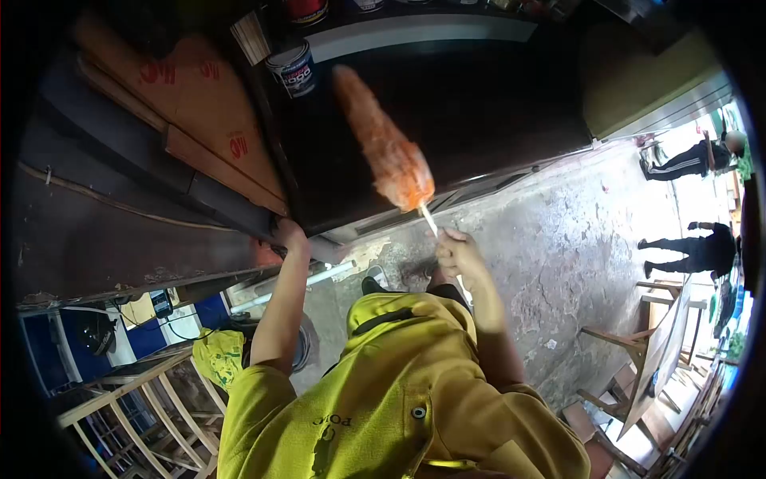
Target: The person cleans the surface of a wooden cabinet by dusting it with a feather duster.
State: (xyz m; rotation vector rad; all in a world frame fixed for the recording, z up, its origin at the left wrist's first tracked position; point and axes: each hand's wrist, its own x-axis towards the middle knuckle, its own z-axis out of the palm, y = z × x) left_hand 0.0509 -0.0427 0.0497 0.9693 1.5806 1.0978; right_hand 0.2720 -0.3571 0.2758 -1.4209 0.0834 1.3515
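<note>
My right hand (459, 254) is closed around the thin white handle of a duster (391, 156). Its long, fluffy orange-and-pale head is blurred and points up and left over a dark glossy tabletop (487, 96). My left hand (289, 238) is at the near left corner of that top, against the end of a dark grey board (231, 203). Its fingers are mostly hidden, so whether they grip the edge cannot be made out.
A paint can (294, 70) stands on the far left of the dark top. Brown sheets with red print (199, 104) lean at left. A wooden frame (152, 399) is at lower left. Two people (690, 249) stand at right near a wooden table (654, 359).
</note>
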